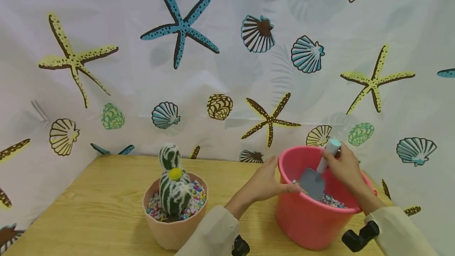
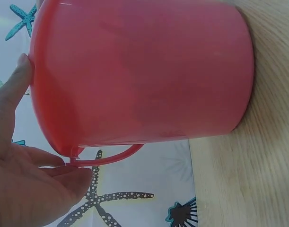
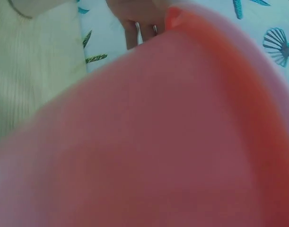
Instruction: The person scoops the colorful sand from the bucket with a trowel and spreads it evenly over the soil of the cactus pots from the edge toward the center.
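Observation:
A pink bucket (image 1: 305,220) stands on the right of the wooden table, with small coloured pebbles (image 1: 332,200) in its bottom. My left hand (image 1: 261,183) holds its left rim, thumb over the front edge and fingers further back. In the left wrist view those fingers bend beside the bucket's handle (image 2: 111,158). Inside the bucket, my right hand (image 1: 343,167) grips the pale handle of a small shovel (image 1: 313,183), its grey blade tilted down near the pebbles. The bucket wall fills most of the right wrist view and hides the shovel there.
Left of the bucket, a peach pot (image 1: 174,234) holds a striped cactus (image 1: 174,192) with a yellow flower, set in coloured pebbles. Behind the table (image 1: 106,204) hangs a white cloth (image 1: 227,70) printed with starfish and shells.

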Tool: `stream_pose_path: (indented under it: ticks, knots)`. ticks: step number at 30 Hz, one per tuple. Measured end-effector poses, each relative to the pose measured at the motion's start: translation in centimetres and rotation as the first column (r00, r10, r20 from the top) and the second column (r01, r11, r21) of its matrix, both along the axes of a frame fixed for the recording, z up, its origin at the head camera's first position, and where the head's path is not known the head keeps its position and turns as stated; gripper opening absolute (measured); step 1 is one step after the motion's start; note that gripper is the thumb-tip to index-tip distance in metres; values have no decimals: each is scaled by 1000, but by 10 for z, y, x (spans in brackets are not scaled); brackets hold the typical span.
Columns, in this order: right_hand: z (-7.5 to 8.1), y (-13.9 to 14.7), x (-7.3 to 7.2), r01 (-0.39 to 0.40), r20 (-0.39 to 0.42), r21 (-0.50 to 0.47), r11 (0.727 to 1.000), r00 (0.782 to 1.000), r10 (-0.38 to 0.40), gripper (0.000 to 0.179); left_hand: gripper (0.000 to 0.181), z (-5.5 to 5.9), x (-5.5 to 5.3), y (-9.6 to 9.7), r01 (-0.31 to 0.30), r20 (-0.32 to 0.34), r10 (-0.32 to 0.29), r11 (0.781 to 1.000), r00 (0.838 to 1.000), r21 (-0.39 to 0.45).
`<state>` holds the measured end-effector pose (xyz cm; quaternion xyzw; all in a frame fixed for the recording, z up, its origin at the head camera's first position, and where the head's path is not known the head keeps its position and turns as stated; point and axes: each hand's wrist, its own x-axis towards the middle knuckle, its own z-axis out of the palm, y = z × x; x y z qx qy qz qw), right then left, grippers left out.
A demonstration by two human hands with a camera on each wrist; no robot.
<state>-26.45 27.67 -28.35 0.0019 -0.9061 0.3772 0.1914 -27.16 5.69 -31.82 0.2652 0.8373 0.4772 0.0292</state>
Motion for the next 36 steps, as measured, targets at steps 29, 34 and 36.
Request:
stream_pose_path:
  ticks: [29,34,36]
  knots:
    - [-3,-1,2,-259,-88,-18,966,963,256,33,92,-4,1,-3,15,-10,-14,1000,1000,13]
    - [1,2,9,-399,-112,-159,903,916,385,26,92,-6,2,-3,9,-4,-9,1000,1000,22]
    - [7,8,13,-403,-110,-189,895,915,389,22,92,-6,2,-3,15,-9,-15,1000,1000,22]
